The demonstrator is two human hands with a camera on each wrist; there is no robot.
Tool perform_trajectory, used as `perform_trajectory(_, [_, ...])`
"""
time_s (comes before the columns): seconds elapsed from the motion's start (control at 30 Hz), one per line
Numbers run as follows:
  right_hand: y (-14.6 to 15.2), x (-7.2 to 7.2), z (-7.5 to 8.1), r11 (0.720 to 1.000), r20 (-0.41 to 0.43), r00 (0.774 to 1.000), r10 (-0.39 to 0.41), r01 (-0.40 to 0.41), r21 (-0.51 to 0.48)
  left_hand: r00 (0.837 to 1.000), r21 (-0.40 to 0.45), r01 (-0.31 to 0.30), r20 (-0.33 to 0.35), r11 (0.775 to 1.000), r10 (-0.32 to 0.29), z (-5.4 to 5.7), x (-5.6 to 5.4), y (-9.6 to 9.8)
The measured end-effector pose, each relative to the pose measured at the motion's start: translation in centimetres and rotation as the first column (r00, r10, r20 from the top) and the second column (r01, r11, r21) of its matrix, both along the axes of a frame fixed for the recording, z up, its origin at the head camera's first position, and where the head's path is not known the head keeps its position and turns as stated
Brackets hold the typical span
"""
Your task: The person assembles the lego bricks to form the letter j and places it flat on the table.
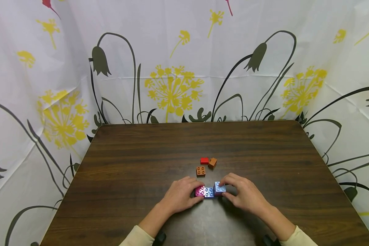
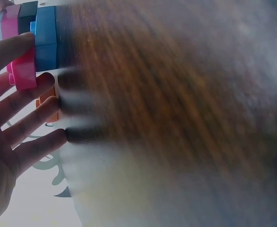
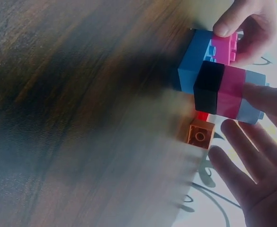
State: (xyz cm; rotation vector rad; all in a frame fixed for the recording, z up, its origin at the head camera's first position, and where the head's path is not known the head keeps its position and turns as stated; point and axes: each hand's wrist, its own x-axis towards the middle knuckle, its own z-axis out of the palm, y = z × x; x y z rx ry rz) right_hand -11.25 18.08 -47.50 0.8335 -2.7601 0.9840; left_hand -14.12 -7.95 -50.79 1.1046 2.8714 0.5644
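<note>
A long blue toy brick lies on the table, with a pink brick on its left end. My left hand pinches the pink brick between thumb and forefinger, the other fingers spread, as the left wrist view shows. My right hand grips a small stack at the blue brick's right end. From the top, that stack has a light blue brick, a pink brick and a dark brick. In the right wrist view the dark brick overlaps the blue one. Studs show on the blue brick between both hands.
Beyond the hands lie an orange brick, a second, tilted orange brick and a red brick. The dark wooden table reaches back to a white curtain with a flower print.
</note>
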Motion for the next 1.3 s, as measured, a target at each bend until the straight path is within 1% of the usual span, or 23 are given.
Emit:
perform_trajectory(0.17, [0.1,-0.1,0.1,1.000,0.015,1.000,0.004,-0.004,-0.015,1.000,0.002,0.002,-0.004,1.000,-0.002,-0.1,0.0,0.0])
perform_trajectory(0.3, [0.2,-0.6,0.4,0.996,0.040,0.999,0.004,-0.001,-0.087,1.000,0.001,0.003,0.000,1.000,-0.003,0.0,0.0,0.0])
perform_trajectory(0.47, [0.4,-1.9,0.5,0.982,0.078,0.997,-0.014,0.029,-0.186,1.000,-0.006,-0.003,0.018,1.000,0.003,0.1,0.0,0.0])
perform_trajectory(0.57, [0.6,-2.9,0.2,0.977,0.103,0.994,-0.032,0.053,-0.205,1.000,-0.011,-0.006,0.026,1.000,0.007,0.2,0.0,0.0])
perform_trajectory(0.67, [0.7,-4.0,-0.4,0.980,0.118,0.991,-0.060,0.081,-0.182,1.000,-0.014,-0.005,0.027,1.000,0.005,0.2,0.0,0.0])
perform_trajectory(0.73, [0.6,-4.5,-0.9,0.984,0.118,0.989,-0.088,0.105,-0.143,1.000,-0.015,-0.003,0.023,1.000,0.003,0.2,0.0,0.0])
perform_trajectory(0.9, [0.4,-6.1,-2.2,0.990,0.086,0.989,-0.121,0.126,-0.056,1.000,-0.015,0.000,0.013,1.000,0.000,0.1,0.0,0.0])
perform_trajectory(0.97, [0.2,-6.7,-2.6,0.993,0.075,0.991,-0.114,0.116,-0.022,1.000,-0.015,0.000,0.011,1.000,0.000,0.1,0.0,0.0])
perform_trajectory(1.1, [-0.2,-7.8,-3.0,0.996,0.086,0.992,-0.088,0.085,0.041,1.000,-0.012,0.001,0.014,1.000,-0.001,0.1,0.0,0.0])
perform_trajectory(1.3, [-0.8,-9.0,-3.5,0.988,0.087,0.994,-0.063,0.050,0.148,1.000,-0.008,-0.001,0.017,1.000,0.002,0.0,0.0,0.0])
